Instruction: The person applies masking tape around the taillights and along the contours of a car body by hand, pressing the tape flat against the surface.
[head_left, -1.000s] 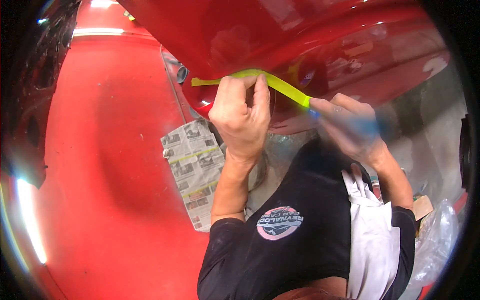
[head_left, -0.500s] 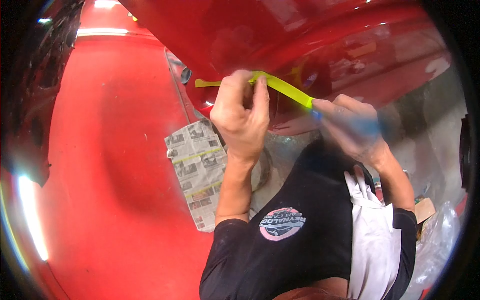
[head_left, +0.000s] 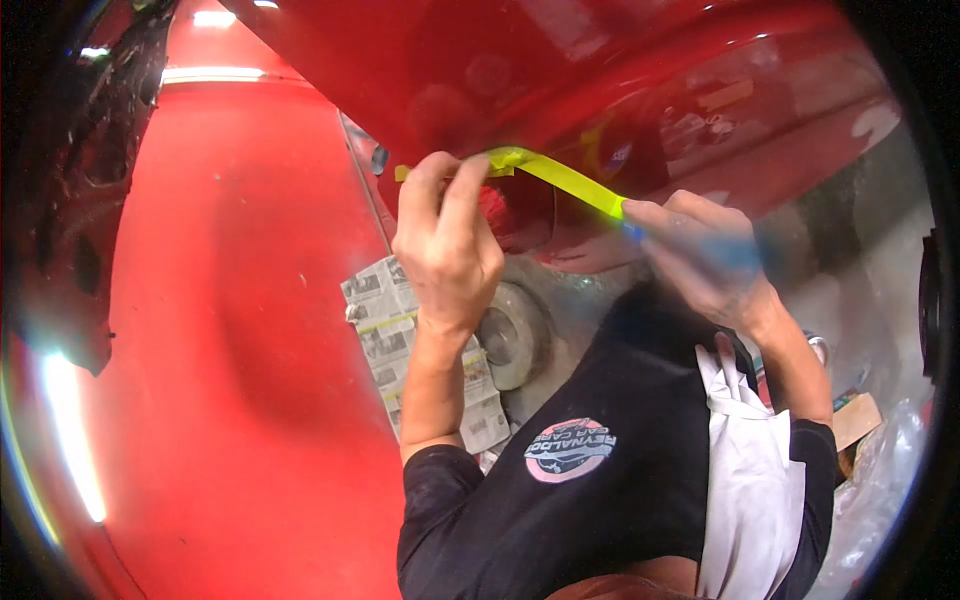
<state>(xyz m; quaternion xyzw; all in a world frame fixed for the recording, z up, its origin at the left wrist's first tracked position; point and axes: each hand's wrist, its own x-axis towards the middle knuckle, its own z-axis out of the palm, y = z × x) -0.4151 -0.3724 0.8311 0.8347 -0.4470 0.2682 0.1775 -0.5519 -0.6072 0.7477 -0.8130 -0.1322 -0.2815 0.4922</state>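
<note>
A strip of bright yellow masking tape (head_left: 572,186) runs along the lower edge of a glossy red car panel (head_left: 600,60). Its left part lies against the panel; from a crumpled-looking spot near the middle it stretches taut down to my right hand (head_left: 705,250). That hand is closed on the tape's end, with a blurred blue patch at the palm that I cannot make out. My left hand (head_left: 447,235) has its fingers bent and apart, their tips on the tape at the panel edge. The fingertips are partly smeared by motion.
On the left stretches a broad red surface (head_left: 270,300). Printed newspaper (head_left: 385,340) hangs beside my left forearm, near a grey round object (head_left: 515,335). A white cloth (head_left: 750,470) lies over my black shirt (head_left: 640,480). Clear plastic sheeting (head_left: 880,480) sits at the lower right.
My left hand has slid left along the tape, and its fingers have spread from a pinch. The right hand has hardly moved. More of the grey round object shows.
</note>
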